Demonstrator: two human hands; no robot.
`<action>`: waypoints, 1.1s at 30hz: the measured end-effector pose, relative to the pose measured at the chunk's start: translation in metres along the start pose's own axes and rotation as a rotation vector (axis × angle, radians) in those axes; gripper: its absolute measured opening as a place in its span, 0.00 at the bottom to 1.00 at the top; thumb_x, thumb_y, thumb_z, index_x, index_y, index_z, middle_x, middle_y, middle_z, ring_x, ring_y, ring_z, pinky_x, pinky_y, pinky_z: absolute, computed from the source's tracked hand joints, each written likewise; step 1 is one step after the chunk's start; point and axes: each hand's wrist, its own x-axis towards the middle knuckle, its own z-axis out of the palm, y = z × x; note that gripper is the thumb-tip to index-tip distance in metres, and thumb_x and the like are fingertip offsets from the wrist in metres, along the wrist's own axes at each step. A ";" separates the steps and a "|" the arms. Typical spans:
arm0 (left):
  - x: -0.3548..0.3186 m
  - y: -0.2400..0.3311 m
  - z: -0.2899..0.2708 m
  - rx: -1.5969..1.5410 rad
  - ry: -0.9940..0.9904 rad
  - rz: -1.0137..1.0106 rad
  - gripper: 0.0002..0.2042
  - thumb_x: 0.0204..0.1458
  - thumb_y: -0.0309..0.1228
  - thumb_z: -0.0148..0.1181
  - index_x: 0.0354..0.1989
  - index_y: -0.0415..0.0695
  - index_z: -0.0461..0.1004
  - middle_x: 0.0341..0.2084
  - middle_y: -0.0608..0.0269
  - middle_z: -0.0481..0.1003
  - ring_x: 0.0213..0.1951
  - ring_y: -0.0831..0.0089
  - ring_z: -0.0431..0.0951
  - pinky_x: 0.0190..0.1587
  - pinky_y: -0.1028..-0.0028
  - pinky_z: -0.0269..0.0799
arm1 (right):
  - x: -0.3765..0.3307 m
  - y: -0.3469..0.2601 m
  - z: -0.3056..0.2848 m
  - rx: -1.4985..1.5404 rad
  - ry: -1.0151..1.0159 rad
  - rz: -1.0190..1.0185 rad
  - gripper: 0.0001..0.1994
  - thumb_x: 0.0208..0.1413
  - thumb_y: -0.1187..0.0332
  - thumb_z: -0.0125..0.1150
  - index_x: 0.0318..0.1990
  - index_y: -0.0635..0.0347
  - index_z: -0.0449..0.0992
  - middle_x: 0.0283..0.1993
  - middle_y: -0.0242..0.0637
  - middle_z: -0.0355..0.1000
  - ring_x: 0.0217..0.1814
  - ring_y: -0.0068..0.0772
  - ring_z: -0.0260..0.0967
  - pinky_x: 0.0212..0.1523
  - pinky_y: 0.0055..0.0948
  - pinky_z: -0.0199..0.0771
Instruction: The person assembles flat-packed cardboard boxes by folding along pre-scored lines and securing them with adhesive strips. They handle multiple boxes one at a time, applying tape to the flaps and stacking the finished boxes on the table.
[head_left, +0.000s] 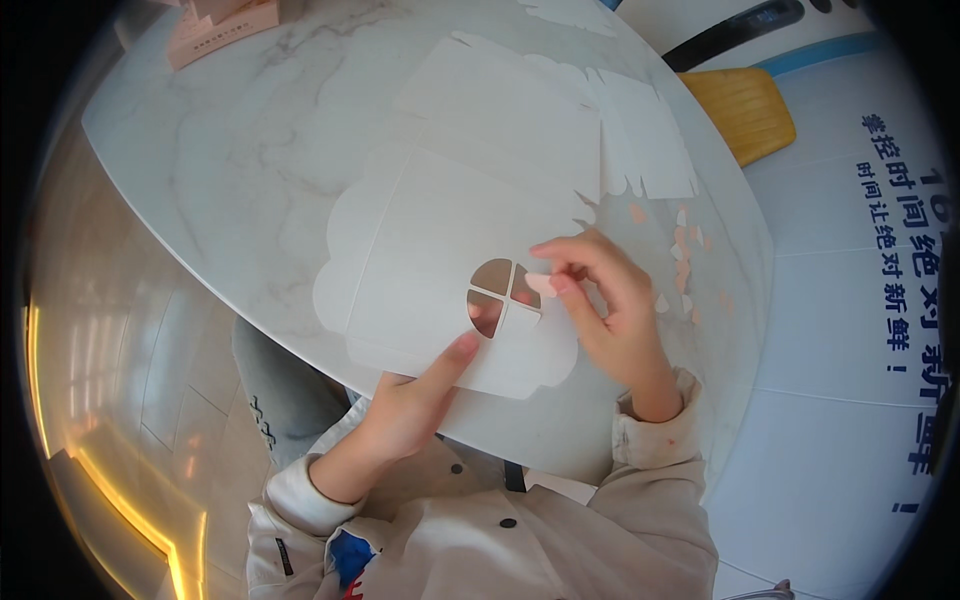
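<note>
A white die-cut cardboard sheet [400,230] with scalloped edges lies flat, its near edge jutting past the table's rim. Near its right end is a round window divided into quarters by a thin cross. Three quarters show through; the lower right one looks white. My left hand [412,405] grips the near edge, thumb on top beside the window, and some fingertips show through the openings from beneath. Between the thumb and fingers of my right hand [615,310] is a small pink paper piece [541,286], just over the window's right side.
More white cut card [645,130] lies at the far right of the marble table [220,190]. Small pink and white paper scraps [683,262] are scattered right of my right hand. A pink box [225,35] stands far left. Beyond the right edge is a yellow wooden piece [745,112].
</note>
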 end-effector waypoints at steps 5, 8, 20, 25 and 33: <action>-0.003 -0.008 -0.003 0.063 -0.011 0.057 0.13 0.65 0.26 0.51 0.57 0.41 0.69 0.54 0.57 0.74 0.56 0.69 0.72 0.59 0.67 0.68 | -0.002 -0.012 0.003 -0.032 -0.113 0.132 0.13 0.58 0.84 0.53 0.48 0.63 0.75 0.37 0.35 0.68 0.39 0.24 0.74 0.37 0.22 0.75; -0.005 -0.006 -0.002 0.033 0.000 0.043 0.13 0.65 0.27 0.51 0.57 0.41 0.69 0.53 0.59 0.74 0.55 0.72 0.72 0.58 0.70 0.69 | -0.002 -0.004 -0.001 0.082 -0.160 0.107 0.15 0.58 0.85 0.52 0.50 0.62 0.74 0.38 0.35 0.66 0.41 0.24 0.74 0.38 0.22 0.75; -0.001 -0.008 -0.002 0.153 0.029 0.156 0.11 0.65 0.26 0.51 0.54 0.41 0.70 0.47 0.64 0.75 0.50 0.75 0.73 0.54 0.72 0.69 | 0.000 0.001 -0.018 -0.389 0.294 -0.026 0.13 0.50 0.81 0.62 0.44 0.60 0.76 0.34 0.35 0.66 0.34 0.29 0.66 0.35 0.28 0.67; 0.002 -0.004 0.004 0.131 -0.020 0.131 0.11 0.65 0.26 0.49 0.54 0.40 0.69 0.47 0.62 0.76 0.50 0.74 0.74 0.54 0.71 0.70 | -0.005 -0.019 -0.020 -0.079 -0.072 0.028 0.12 0.44 0.77 0.71 0.38 0.58 0.78 0.36 0.32 0.66 0.35 0.30 0.67 0.36 0.28 0.68; 0.002 -0.003 0.004 0.052 -0.034 0.123 0.11 0.66 0.26 0.48 0.54 0.39 0.68 0.47 0.60 0.77 0.50 0.73 0.75 0.53 0.70 0.72 | -0.007 -0.024 -0.004 -0.084 -0.197 -0.033 0.16 0.39 0.71 0.77 0.37 0.57 0.77 0.38 0.31 0.65 0.39 0.31 0.67 0.35 0.28 0.68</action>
